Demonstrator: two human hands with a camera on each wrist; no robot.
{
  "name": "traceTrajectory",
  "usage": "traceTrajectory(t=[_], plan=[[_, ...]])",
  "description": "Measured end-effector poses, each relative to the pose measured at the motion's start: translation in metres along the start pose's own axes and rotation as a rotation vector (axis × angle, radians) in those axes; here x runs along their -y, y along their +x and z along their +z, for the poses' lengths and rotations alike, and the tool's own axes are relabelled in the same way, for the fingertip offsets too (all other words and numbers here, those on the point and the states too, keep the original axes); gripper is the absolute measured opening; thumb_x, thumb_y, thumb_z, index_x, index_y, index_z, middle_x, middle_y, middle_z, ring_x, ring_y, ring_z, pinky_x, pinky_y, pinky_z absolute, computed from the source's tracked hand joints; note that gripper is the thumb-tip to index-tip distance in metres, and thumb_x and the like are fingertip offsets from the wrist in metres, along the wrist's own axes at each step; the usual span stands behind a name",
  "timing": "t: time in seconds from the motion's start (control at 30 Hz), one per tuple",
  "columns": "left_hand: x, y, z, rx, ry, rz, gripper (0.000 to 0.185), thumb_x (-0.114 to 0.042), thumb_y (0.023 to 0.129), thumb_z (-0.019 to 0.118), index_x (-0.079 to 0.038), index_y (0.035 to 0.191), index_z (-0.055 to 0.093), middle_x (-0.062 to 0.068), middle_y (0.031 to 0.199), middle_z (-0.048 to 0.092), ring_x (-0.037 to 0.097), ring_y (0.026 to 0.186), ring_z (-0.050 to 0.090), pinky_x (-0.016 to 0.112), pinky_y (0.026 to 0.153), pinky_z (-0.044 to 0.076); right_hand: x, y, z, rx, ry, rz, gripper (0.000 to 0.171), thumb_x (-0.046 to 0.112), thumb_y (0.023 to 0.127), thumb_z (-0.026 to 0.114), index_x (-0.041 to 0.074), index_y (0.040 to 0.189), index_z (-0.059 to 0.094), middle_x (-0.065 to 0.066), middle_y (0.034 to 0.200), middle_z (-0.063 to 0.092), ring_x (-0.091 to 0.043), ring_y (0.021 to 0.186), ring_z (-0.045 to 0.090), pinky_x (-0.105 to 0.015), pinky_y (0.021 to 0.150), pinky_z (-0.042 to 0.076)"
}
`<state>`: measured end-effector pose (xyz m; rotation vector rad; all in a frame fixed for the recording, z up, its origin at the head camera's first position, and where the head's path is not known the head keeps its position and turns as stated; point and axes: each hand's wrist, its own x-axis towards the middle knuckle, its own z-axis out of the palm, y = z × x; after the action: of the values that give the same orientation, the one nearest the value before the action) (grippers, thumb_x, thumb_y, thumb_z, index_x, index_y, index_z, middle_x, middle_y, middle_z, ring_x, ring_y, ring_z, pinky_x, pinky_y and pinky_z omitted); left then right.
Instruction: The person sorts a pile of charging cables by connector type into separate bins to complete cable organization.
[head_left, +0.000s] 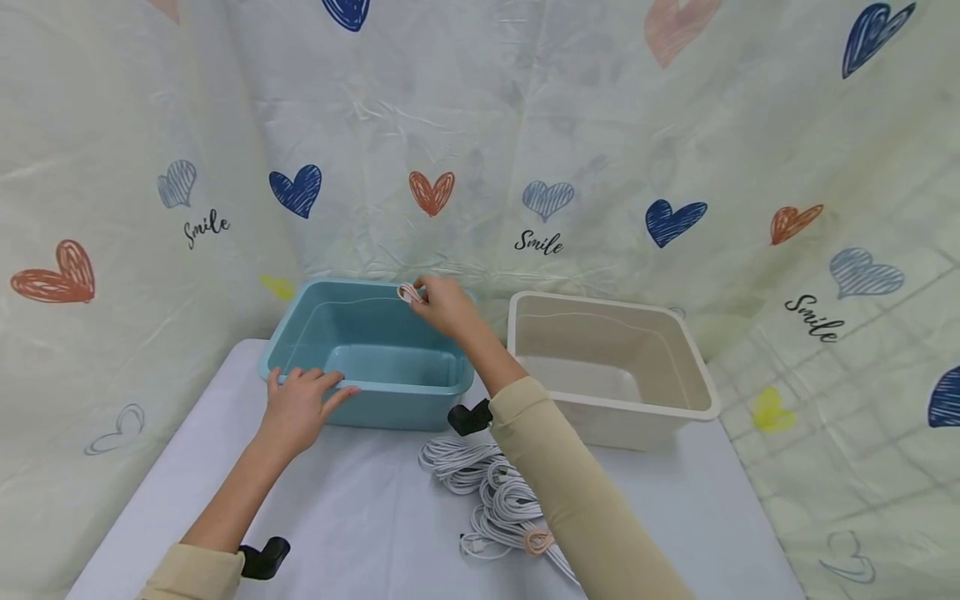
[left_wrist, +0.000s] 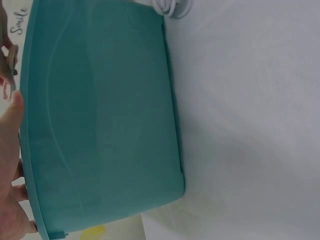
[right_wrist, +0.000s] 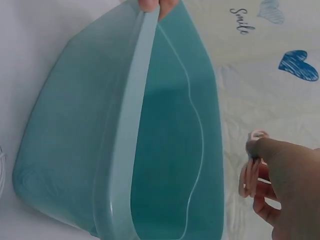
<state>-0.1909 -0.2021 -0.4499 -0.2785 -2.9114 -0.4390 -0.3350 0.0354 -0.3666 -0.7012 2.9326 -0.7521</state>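
Observation:
My right hand (head_left: 444, 303) reaches over the far side of the teal bin (head_left: 300, 333) and pinches a small coiled pink cable (head_left: 408, 292). The right wrist view shows that pink cable (right_wrist: 250, 172) between the fingers of my right hand (right_wrist: 285, 190), beside the teal bin (right_wrist: 165, 150) and above its rim. My left hand (head_left: 300, 404) rests on the near left rim of the bin with relaxed fingers. In the left wrist view my left hand (left_wrist: 10, 165) touches the teal bin (left_wrist: 100, 115). The bin's inside looks empty.
A beige bin (head_left: 705, 392) stands to the right of the teal one. A heap of coiled white cables (head_left: 487, 492) with one pink coil (head_left: 537, 540) lies on the white table (head_left: 360, 517) in front. A heart-printed cloth (head_left: 540, 167) hangs behind and at both sides.

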Motion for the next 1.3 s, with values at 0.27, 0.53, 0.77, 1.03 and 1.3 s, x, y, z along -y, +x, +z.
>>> traceTrajectory(t=[0.27, 0.53, 0.77, 1.03, 1.3], plan=[[0.0, 0.0, -0.003, 0.006, -0.003, 0.0, 0.046, -0.044, 0.105, 0.064, -0.006, 0.129, 0.072, 0.021, 0.118, 0.072, 0.049, 0.118, 0.06, 0.084, 0.112, 0.021, -0.004, -0.012, -0.008, -0.042, 0.04, -0.011, 0.049, 0.023, 0.102, 0.074, 0.002, 0.144, 0.059, -0.018, 0.125, 0.072, -0.03, 0.113, 0.069, -0.04, 0.095, 0.058], [0.002, 0.0, -0.002, -0.004, -0.021, 0.0, 0.045, -0.042, 0.104, 0.065, -0.005, 0.128, 0.072, 0.021, 0.116, 0.071, 0.05, 0.117, 0.059, 0.085, 0.112, 0.02, -0.012, -0.049, -0.021, -0.077, 0.05, -0.053, 0.049, 0.023, 0.102, 0.074, 0.002, 0.144, 0.061, -0.019, 0.124, 0.072, -0.031, 0.11, 0.07, -0.042, 0.092, 0.059], [0.001, -0.001, 0.0, 0.0, -0.023, 0.007, 0.046, -0.044, 0.105, 0.064, -0.005, 0.128, 0.072, 0.02, 0.117, 0.071, 0.049, 0.116, 0.059, 0.085, 0.112, 0.02, -0.022, -0.089, -0.03, -0.131, 0.026, -0.063, 0.045, 0.023, 0.101, 0.075, 0.004, 0.141, 0.064, -0.014, 0.115, 0.074, -0.032, 0.102, 0.07, -0.043, 0.085, 0.06], [0.002, -0.003, 0.001, 0.002, -0.022, 0.008, 0.048, -0.046, 0.105, 0.062, -0.005, 0.129, 0.072, 0.021, 0.12, 0.071, 0.049, 0.117, 0.059, 0.085, 0.113, 0.019, -0.039, -0.133, -0.029, -0.22, 0.028, -0.147, 0.039, 0.013, 0.097, 0.078, 0.0, 0.132, 0.067, -0.014, 0.102, 0.075, -0.029, 0.089, 0.07, -0.043, 0.078, 0.06], [0.0, -0.002, -0.001, -0.007, -0.027, 0.014, 0.046, -0.043, 0.105, 0.063, -0.004, 0.129, 0.072, 0.021, 0.119, 0.071, 0.05, 0.117, 0.059, 0.085, 0.113, 0.018, -0.06, -0.168, -0.028, -0.314, -0.018, -0.177, 0.036, 0.011, 0.093, 0.082, 0.0, 0.125, 0.071, -0.012, 0.097, 0.076, -0.027, 0.084, 0.07, -0.042, 0.075, 0.06]])
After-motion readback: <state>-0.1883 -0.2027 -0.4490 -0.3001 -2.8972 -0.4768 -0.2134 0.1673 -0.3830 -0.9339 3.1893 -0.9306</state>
